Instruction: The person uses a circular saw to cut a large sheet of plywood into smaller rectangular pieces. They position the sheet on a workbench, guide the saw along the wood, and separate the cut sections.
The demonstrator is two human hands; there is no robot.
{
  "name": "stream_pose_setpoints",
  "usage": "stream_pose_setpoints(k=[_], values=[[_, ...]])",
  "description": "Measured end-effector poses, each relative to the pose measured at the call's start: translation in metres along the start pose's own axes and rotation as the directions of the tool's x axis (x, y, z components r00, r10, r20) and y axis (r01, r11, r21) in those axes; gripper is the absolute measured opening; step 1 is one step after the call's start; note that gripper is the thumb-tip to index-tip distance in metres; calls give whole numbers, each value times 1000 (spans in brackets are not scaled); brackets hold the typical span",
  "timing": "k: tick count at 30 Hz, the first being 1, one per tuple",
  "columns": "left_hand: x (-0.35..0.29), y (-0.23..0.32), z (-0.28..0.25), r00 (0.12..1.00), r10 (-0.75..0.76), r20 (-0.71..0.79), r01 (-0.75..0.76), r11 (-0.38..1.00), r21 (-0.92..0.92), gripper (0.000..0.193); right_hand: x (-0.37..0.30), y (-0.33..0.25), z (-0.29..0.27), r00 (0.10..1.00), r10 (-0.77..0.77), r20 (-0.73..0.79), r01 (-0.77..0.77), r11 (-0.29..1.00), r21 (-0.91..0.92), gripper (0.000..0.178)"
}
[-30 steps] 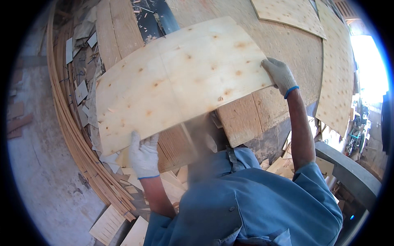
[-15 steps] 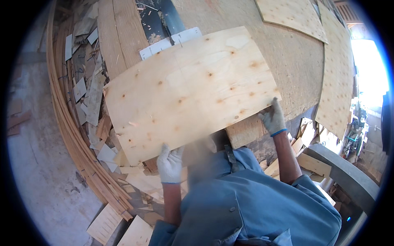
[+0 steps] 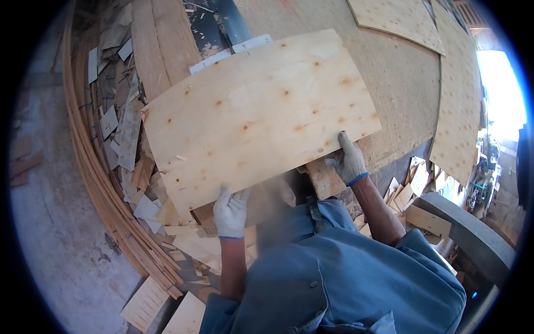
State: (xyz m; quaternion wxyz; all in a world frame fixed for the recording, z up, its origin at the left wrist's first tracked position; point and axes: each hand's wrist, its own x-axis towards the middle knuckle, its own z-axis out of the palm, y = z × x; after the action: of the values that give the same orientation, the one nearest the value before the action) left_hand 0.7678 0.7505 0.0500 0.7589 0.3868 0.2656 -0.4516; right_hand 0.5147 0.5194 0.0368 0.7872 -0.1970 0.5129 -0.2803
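Note:
A pale rectangular plywood sheet [image 3: 260, 114] dotted with brown knots lies slanted across the middle of the view. At its near edge, left of centre, my left hand [image 3: 230, 214] in a white knit glove grips it, thumb on top and fingers underneath. Farther right along the same edge, my right hand [image 3: 350, 160], gloved with a blue cuff, pinches the sheet in the same way. The sheet's far edge reaches a white strip [image 3: 253, 43] beside a dark metal part [image 3: 214, 25] of the bench.
A wide wooden worktop [image 3: 303, 19] spreads beyond the sheet, with more plywood panels [image 3: 397, 22] at the far right. Long thin wood strips [image 3: 103, 192] and a heap of offcuts [image 3: 114, 119] line the left. A grey curved beam [image 3: 467, 222] stands right of me.
The plywood sheet has shifted slightly away from me. My right hand has slid left along its near edge, away from the corner. My left hand has moved slightly away too.

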Motion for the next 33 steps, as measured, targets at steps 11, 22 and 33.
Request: stream_pose_setpoints(k=[11,22,33], values=[[17,-5,-2,999,-8,39,8,1000,-4,41,17,-2,-3,997,13,-74,-15,1000,-18,44],[30,-13,-4,999,-4,32,5,999,-43,43,53,13,-46,1000,-6,-18,0,957,-290,45],[42,-6,4,999,31,38,-31,999,-9,38,71,26,-53,910,-301,286,409,523,-748,45]])
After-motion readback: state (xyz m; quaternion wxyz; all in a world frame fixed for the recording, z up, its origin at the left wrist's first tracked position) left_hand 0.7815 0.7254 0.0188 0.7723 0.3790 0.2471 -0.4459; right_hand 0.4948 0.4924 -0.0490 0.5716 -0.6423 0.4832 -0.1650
